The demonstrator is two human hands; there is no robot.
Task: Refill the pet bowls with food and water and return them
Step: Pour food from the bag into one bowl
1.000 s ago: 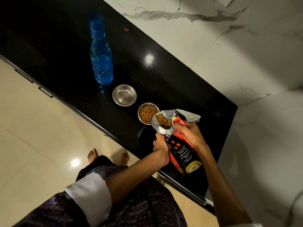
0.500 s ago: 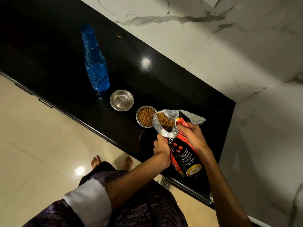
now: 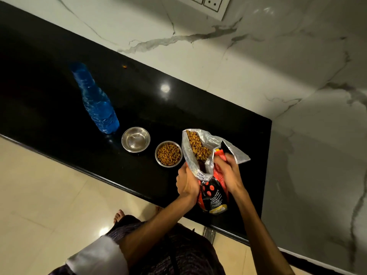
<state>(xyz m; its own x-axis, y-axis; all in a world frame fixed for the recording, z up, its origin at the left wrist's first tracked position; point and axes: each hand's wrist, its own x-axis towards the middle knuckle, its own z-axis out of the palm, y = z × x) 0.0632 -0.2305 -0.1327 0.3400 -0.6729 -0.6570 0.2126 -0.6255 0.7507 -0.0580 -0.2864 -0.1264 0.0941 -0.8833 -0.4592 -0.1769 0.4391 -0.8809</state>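
Both hands clamp the kibble bag (image 3: 213, 192): left hand (image 3: 187, 183) at its side, right hand (image 3: 228, 171) near the mouth. Crinkly, floppy; likely light, grip low. Beyond: filled bowl (image 3: 168, 153), empty steel bowl (image 3: 135, 139), slick; water bottle (image 3: 97, 102) upright on the counter (image 3: 198, 108).

Single head-worn camera looks steeply down from above onto a black counter (image 3: 59, 76); hands close below; floor (image 3: 39, 195) beneath.

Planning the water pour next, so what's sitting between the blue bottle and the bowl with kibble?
In the head view, the empty steel bowl stands between the blue bottle and the kibble bowl, on the black counter.
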